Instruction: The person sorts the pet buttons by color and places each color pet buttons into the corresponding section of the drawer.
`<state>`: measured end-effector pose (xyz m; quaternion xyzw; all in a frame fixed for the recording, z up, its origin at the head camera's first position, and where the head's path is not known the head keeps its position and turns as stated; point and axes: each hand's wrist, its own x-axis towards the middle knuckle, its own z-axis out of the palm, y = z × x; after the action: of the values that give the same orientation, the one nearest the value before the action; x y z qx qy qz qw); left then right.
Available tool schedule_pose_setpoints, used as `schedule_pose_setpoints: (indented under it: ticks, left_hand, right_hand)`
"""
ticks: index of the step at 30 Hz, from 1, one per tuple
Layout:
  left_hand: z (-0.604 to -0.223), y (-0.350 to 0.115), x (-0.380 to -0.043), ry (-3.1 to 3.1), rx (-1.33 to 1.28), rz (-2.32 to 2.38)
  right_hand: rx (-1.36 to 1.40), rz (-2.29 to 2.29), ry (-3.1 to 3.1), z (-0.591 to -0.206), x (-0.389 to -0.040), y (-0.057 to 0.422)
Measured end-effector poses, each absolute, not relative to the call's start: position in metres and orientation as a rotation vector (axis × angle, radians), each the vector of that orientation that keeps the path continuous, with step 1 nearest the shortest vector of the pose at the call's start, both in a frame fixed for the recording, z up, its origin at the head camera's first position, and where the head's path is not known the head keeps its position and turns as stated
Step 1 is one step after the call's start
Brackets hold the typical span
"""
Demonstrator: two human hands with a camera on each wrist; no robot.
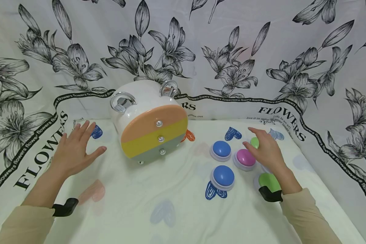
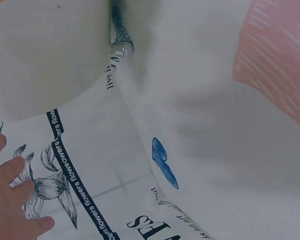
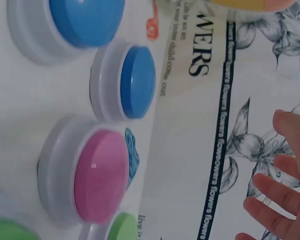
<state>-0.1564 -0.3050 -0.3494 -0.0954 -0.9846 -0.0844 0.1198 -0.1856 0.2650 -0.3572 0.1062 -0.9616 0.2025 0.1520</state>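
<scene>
A white rounded drawer box stands tilted in the head view, with orange, yellow and grey-green drawer fronts, small round knobs and two silver rings on top. My left hand hovers to its left, fingers spread and holding nothing; the left wrist view shows part of that hand near the box's pale side. Over the dome-shaped push buttons at the right is my right hand, fingers loosely extended and nothing in them. It partly hides the green buttons. A pink button lies just left of it.
Two blue buttons sit left of the pink one. A pale cloth with printed hearts covers the table. Behind hangs a white curtain with black flower prints, meeting the table's back edge. Black straps show at both wrists.
</scene>
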Motion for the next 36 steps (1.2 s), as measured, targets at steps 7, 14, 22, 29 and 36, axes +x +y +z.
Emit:
schedule_pose_setpoints:
  ticks: [7,14,22,29,36]
  left_hand:
    - [-0.351,-0.306,-0.161,-2.835,-0.243,-0.354]
    - [-0.353,-0.3,-0.165,-2.764,-0.229,-0.499]
    - [-0.353,-0.291,-0.169,-2.702,-0.231,-0.7]
    - [-0.351,-0.281,-0.173,-2.672,-0.233,-0.87]
    - [-0.346,-0.27,-0.179,-2.613,-0.218,-1.029]
  right_hand:
    - [0.361,0.729,-2.676,-0.366,-0.182,0.245]
    - [0.386,0.842,-2.554,-0.37,-0.177,0.22]
    - [0.402,1.038,-2.425,-0.383,-0.173,0.19]
    - [0.337,1.217,-2.375,-0.386,-0.171,0.165]
    - [0.362,1.316,-2.333,-0.383,-0.173,0.138]
